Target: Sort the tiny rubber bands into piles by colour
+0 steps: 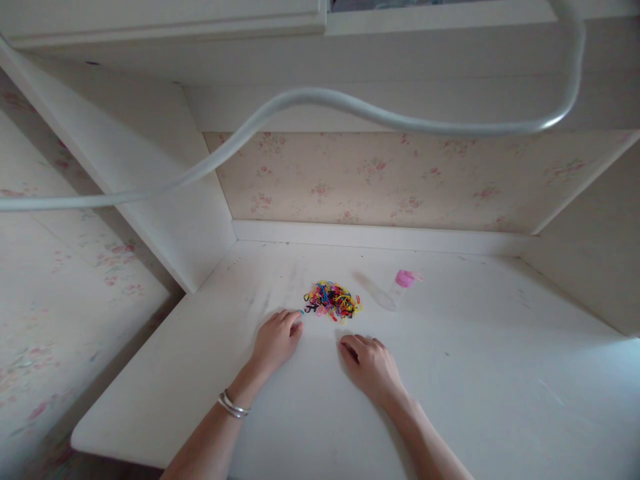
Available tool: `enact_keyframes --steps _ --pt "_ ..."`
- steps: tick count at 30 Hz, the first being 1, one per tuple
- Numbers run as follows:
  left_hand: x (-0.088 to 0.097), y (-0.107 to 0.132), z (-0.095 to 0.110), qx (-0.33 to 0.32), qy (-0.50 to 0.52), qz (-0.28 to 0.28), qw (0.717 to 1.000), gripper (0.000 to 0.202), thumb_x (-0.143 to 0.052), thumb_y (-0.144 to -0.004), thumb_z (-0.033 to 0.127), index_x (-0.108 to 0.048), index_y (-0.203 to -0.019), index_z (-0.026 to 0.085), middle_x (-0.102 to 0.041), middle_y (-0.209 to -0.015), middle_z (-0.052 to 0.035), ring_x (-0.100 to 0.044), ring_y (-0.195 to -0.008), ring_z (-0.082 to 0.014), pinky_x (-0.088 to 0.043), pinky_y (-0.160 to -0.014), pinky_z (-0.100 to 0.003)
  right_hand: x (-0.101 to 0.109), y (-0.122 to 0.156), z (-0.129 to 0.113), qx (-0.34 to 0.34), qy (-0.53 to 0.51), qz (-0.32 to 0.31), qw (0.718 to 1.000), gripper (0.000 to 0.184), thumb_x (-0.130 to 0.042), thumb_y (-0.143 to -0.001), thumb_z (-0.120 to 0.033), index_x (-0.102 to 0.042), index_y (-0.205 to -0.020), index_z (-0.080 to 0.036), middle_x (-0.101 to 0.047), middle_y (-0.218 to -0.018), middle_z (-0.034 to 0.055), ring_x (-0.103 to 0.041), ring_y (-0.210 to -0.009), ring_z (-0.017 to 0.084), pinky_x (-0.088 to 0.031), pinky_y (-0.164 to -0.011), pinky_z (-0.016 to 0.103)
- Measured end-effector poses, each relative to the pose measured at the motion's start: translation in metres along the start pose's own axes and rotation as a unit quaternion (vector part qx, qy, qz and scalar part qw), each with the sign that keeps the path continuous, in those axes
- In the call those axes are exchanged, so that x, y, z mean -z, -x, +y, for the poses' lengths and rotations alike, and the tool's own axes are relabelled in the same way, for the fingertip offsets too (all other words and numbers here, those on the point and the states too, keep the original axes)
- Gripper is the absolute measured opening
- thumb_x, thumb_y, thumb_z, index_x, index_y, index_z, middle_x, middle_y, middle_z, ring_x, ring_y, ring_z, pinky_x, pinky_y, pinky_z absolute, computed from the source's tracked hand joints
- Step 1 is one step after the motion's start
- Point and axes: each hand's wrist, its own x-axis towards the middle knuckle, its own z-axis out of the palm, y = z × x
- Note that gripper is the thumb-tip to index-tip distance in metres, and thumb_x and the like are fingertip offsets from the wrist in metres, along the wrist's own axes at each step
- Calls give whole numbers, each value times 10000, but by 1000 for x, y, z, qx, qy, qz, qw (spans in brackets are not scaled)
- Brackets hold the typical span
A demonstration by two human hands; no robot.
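Observation:
A loose pile of small multicoloured rubber bands (333,301) lies on the white desk in front of both hands. My left hand (278,339) rests at the pile's near left side, its fingers reaching forward and a little bent, with the thumb apart. A tiny blue piece shows right at its fingertips; whether it is touched I cannot tell. My right hand (371,365) lies on the desktop nearer to me, below the pile's right end, its fingers loosely curled in. Nothing shows in it. To the right of the pile is a clear plastic bottle (397,293) with a pink cap (405,279).
The white desk (480,393) ends in a rounded corner at the front left. Side panels and a flowered back wall (370,180) enclose it under a cabinet (165,20). A thick pale cable (320,97) crosses the upper view close to the camera.

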Motion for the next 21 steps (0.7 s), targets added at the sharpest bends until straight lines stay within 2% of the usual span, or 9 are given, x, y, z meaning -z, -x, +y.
enact_keyframes --steps 7,11,14,17,21 --pt "-1 1 0 -10 -12 6 1000 293 -446 -895 290 -577 -1155 259 -646 -1050 -24 -559 -971 -168 -393 -855 -271 -5 -2 -1 -31 2 6 1000 250 -390 -901 -307 -638 -888 -282 -702 -822 -33 -604 -702 118 -350 -693 220" --pt "-1 2 0 -23 4 22 999 235 -456 -889 274 -597 -1076 247 -654 -1003 -21 -566 -923 -160 -384 -849 -267 -6 -9 -3 -79 3 30 996 255 -406 -887 -323 -623 -1018 -296 -693 -881 -25 -600 -704 129 -363 -672 228" --pt "0 2 0 -12 8 23 1000 181 -460 -886 277 -609 -977 228 -658 -910 -22 -575 -855 -156 -385 -808 -262 -6 -18 -7 -88 14 38 995 290 -406 -880 -308 -606 -1088 -309 -687 -915 -22 -596 -705 130 -370 -678 235" --pt "2 2 1 9 4 17 1000 160 -454 -888 278 -598 -874 211 -648 -834 -21 -576 -801 -150 -379 -742 -250 -6 -27 -12 -92 38 38 994 291 -408 -875 -298 -613 -1081 -329 -690 -919 -27 -594 -697 137 -368 -661 246" --pt "5 1 1 36 7 8 999 153 -456 -888 270 -580 -829 204 -643 -805 -14 -577 -757 -134 -363 -691 -234 -8 -35 -15 -97 54 32 993 277 -386 -895 -317 -647 -987 -324 -691 -934 -23 -603 -703 142 -360 -623 246"
